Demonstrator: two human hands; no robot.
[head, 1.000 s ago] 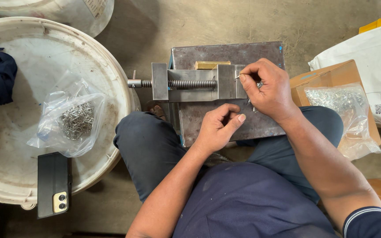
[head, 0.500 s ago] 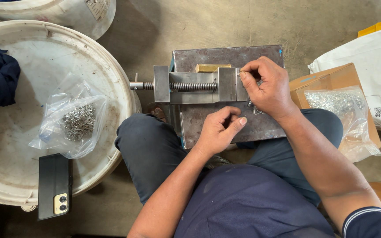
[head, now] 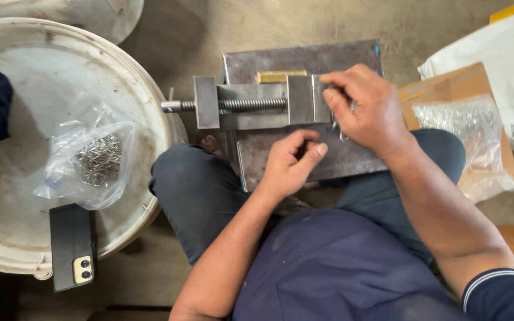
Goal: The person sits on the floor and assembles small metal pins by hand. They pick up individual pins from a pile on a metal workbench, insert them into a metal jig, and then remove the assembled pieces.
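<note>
The right hand pinches a small metal piece at the right end of the grey steel vise, whose screw runs left-right on the dark steel plate. The left hand, fingers curled with nothing seen in them, rests at the plate's near edge.

Workshop — steel vise, concrete floor

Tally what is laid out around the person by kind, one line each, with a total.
Hands at the vise: 2, left hand and right hand
Metal vise on steel plate: 1 each, 2
Clear bags of small metal parts: 2, one on the white lid, one on the cardboard box
White round lid: 1
Phone: 1
Cardboard box: 1
Total: 9
</note>
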